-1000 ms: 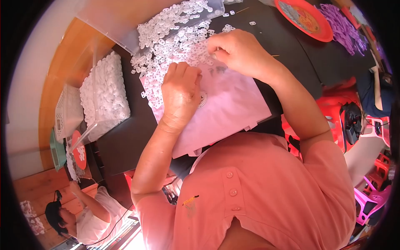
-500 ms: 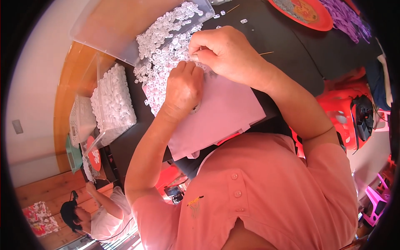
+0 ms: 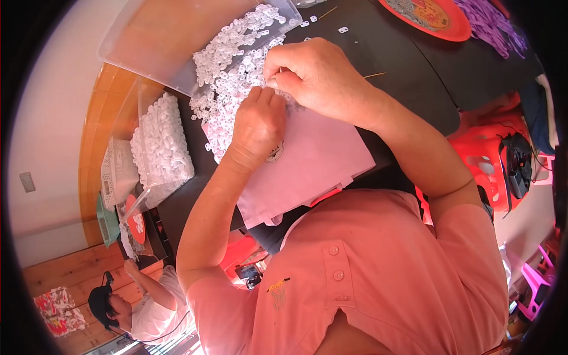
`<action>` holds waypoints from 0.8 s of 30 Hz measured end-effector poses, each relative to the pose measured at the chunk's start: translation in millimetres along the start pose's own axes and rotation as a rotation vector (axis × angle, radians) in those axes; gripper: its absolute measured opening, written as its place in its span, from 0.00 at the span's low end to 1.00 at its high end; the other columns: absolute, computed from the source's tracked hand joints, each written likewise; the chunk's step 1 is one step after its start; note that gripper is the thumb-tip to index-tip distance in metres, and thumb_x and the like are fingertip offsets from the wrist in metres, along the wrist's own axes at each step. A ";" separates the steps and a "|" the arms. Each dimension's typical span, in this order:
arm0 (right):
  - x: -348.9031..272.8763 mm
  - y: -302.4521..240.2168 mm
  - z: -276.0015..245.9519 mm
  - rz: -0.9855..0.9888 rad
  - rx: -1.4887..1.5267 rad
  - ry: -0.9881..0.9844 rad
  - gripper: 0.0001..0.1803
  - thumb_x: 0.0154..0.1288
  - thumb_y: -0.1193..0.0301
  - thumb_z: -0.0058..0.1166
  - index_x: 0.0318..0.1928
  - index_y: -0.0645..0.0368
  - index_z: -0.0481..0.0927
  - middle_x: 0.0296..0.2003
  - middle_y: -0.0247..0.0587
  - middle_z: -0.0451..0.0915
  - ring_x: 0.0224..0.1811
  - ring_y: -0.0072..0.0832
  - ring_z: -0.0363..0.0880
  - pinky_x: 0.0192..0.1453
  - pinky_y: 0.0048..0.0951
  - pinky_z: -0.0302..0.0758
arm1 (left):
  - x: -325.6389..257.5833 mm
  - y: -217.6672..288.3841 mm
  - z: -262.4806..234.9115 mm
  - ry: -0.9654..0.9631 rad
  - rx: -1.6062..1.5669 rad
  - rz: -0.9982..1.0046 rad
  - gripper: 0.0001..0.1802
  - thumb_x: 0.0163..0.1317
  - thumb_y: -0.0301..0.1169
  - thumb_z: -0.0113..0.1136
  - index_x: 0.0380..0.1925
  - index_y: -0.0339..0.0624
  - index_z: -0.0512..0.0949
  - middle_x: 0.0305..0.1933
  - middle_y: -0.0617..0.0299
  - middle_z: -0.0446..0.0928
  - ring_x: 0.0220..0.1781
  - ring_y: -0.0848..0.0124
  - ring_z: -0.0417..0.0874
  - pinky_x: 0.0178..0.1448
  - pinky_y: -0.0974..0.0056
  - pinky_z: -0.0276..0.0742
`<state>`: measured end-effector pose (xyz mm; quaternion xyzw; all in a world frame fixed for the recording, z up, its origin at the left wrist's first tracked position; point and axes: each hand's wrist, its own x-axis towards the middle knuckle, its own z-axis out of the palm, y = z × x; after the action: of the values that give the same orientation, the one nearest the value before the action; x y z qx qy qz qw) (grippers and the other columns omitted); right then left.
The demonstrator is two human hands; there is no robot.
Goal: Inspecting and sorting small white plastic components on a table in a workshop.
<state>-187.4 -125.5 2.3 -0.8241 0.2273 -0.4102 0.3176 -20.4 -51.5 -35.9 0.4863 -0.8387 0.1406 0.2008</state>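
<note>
Both hands meet over the heap of small white plastic pieces (image 3: pixel 236 77) near the far edge of the black table (image 3: pixel 414 77). Seen from its back, the left hand (image 3: pixel 257 127) is curled knuckles-up, fingertips tucked under at the heap's edge; whether it pinches anything cannot be told, since the fingers hide their own tips. Just beyond it and touching at the fingertips, the right hand (image 3: pixel 319 77) is also closed in a loose fist, thumb pressed toward the forefinger; what sits between them is too small and too covered to make out.

Each white piece looks like a tiny flat, translucent loop or ring, but single shapes blur together in the pile. They spill from a clear, shallow plastic tray (image 3: pixel 154 41) at the table's far left corner onto a smooth pale pink sheet (image 3: pixel 307 165) that lies under the left wrist and runs to the near edge, where the person's salmon shirt (image 3: pixel 367 278) cuts off its lower corner.

At the left edge, a clear bag (image 3: pixel 160 148) bulges with more white pieces. Round, glossy and red, a plate (image 3: pixel 426 15) is cropped by the picture's top, beside a tangle of purple strips (image 3: pixel 491 26). Thin wooden sticks (image 3: pixel 374 75) lie on the bare black surface.
</note>
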 end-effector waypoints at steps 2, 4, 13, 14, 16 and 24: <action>-0.1 -0.1 0.3 -0.002 -0.006 0.006 0.06 0.55 0.73 0.51 0.31 0.55 0.82 0.25 0.44 0.81 0.30 0.44 0.81 0.34 0.43 0.76 | 1.0 -0.3 0.0 0.004 0.003 0.029 0.07 0.43 0.21 0.59 0.22 0.39 0.71 0.27 0.55 0.70 0.31 0.58 0.73 0.33 0.57 0.73; 0.1 0.3 1.1 -0.008 -0.011 0.009 0.06 0.55 0.73 0.51 0.31 0.55 0.82 0.25 0.44 0.82 0.30 0.44 0.81 0.35 0.43 0.76 | 2.1 -1.9 2.5 0.011 0.007 0.055 0.07 0.43 0.21 0.59 0.22 0.39 0.71 0.27 0.55 0.70 0.31 0.58 0.73 0.33 0.57 0.74; 2.3 -0.2 -2.5 0.049 -0.048 -0.010 0.05 0.55 0.73 0.51 0.29 0.56 0.81 0.24 0.42 0.81 0.30 0.42 0.81 0.34 0.41 0.74 | -2.9 -8.7 10.6 0.004 -0.005 -0.007 0.07 0.44 0.22 0.59 0.22 0.39 0.70 0.27 0.54 0.71 0.31 0.57 0.74 0.33 0.55 0.75; 2.5 -0.1 -1.8 0.048 -0.065 -0.019 0.05 0.54 0.73 0.51 0.29 0.56 0.81 0.24 0.42 0.81 0.30 0.42 0.81 0.35 0.41 0.74 | -6.2 -8.3 9.3 0.028 -0.066 -0.044 0.07 0.44 0.22 0.60 0.23 0.38 0.71 0.27 0.55 0.71 0.31 0.57 0.75 0.33 0.55 0.75; 2.8 0.9 -1.1 0.042 -0.085 -0.031 0.06 0.54 0.73 0.50 0.29 0.56 0.81 0.24 0.42 0.81 0.30 0.41 0.81 0.35 0.41 0.75 | -10.1 -5.3 3.4 0.058 -0.126 -0.083 0.07 0.45 0.21 0.61 0.24 0.38 0.72 0.27 0.55 0.72 0.31 0.57 0.75 0.33 0.56 0.75; 1.2 6.5 8.9 -0.227 0.110 -0.043 0.07 0.55 0.82 0.55 0.35 0.61 0.79 0.24 0.40 0.78 0.24 0.31 0.76 0.31 0.29 0.71 | -6.7 12.2 -42.6 0.151 -1.081 -0.913 0.05 0.60 0.26 0.59 0.32 0.34 0.79 0.26 0.66 0.76 0.26 0.78 0.73 0.30 0.73 0.68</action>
<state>-180.2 -127.8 -5.7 -0.8345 0.1031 -0.4375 0.3187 -19.5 -22.1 -2.1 0.6104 -0.4874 -0.3600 0.5102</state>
